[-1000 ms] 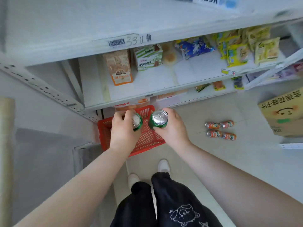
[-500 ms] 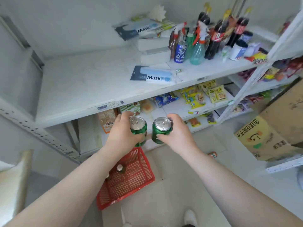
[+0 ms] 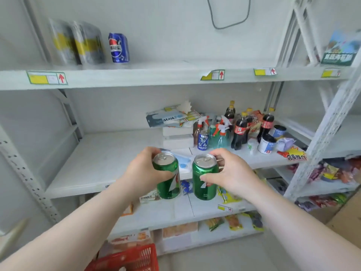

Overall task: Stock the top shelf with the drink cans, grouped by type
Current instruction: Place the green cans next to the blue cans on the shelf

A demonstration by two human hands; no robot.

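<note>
My left hand (image 3: 142, 173) grips a green drink can (image 3: 168, 178) and my right hand (image 3: 232, 175) grips a second green can (image 3: 205, 177). Both cans are upright, side by side, in front of the middle shelf. The top shelf (image 3: 156, 73) runs across the upper view. On its left end stand two silver-and-yellow cans (image 3: 78, 44) and a blue Pepsi can (image 3: 118, 47). The red basket (image 3: 132, 259) lies low at the bottom edge.
The middle shelf (image 3: 109, 159) carries mask packs (image 3: 166, 119), spray bottles (image 3: 219, 133), cola bottles (image 3: 240, 132), a small Pepsi can (image 3: 202, 140) and tubs at its right. Snack packs fill lower shelves. A slanted white upright (image 3: 320, 137) stands at right, a cardboard box (image 3: 345, 216) beyond it.
Both hands rose with the green cans from basket height to the middle shelf. The view tilted up, bringing the top shelf and its cans into sight.
</note>
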